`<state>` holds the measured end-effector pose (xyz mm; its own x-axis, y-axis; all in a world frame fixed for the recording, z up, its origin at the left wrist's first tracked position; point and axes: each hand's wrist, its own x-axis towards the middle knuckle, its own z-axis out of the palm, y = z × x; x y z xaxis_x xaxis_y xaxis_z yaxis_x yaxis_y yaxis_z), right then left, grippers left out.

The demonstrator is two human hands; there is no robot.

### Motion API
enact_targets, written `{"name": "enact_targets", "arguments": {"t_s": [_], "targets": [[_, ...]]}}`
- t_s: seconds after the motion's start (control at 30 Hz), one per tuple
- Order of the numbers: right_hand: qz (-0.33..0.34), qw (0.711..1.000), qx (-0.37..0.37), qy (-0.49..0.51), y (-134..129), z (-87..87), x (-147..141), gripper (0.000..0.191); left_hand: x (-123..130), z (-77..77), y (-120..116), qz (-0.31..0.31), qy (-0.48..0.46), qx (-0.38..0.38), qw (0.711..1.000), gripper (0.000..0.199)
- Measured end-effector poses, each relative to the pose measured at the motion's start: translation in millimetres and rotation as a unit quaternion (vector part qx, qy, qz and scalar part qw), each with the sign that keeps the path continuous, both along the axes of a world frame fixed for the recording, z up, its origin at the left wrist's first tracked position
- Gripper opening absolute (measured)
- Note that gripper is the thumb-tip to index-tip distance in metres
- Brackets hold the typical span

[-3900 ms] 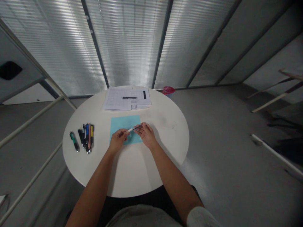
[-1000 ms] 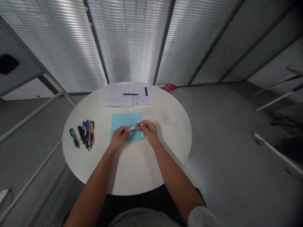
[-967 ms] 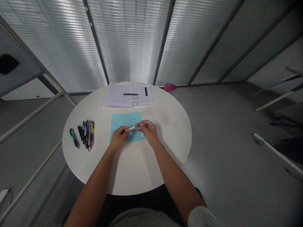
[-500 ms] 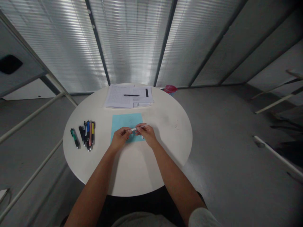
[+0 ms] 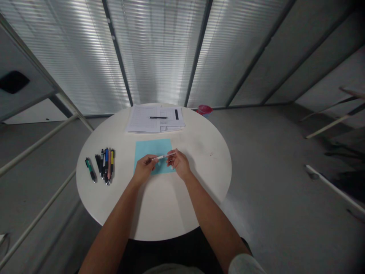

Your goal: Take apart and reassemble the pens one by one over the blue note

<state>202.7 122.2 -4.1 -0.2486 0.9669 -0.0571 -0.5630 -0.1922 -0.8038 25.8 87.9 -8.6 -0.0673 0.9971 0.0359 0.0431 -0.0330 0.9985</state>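
Observation:
Over a light blue sheet of paper both of my hands hold a slim white pen level, slanting up slightly to the right. The thumb and fingers of my left hand are closed on its left end. My right hand pinches the right end between thumb and forefinger, while its other fingers curl loosely below. A small white bit shows by those lower fingers; whether it is held there, I cannot tell. The pen's fine details are too small to make out.
At left on the round white table lie a bunch of pens and a separate green pen. A stack of printed papers with a black pen on top lies at the back. Beyond the table is a red bin.
My right fingers have shifted from the pen's middle out to its right end, exposing more of the pen. My left hand keeps its grip. The view has tilted slightly.

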Motion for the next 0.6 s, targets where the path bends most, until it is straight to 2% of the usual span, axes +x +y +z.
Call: {"name": "enact_targets", "arguments": {"t_s": [0.17,0.4,0.6], "targets": [[-0.020,1.000,0.022,0.005,1.0,0.6,1.7,0.034,-1.8,-2.7,1.6,-0.001,0.013,0.007,1.000,0.035],[-0.097,0.992,0.036,-0.066,1.7,-0.1,7.2,0.034,-0.7,1.3,-1.5,-0.028,0.053,0.003,0.998,0.038],[-0.103,0.989,0.037,-0.095,0.6,-2.6,5.5,0.040,-1.0,-0.6,-2.2,-0.029,0.079,0.010,0.996,0.038]]}}
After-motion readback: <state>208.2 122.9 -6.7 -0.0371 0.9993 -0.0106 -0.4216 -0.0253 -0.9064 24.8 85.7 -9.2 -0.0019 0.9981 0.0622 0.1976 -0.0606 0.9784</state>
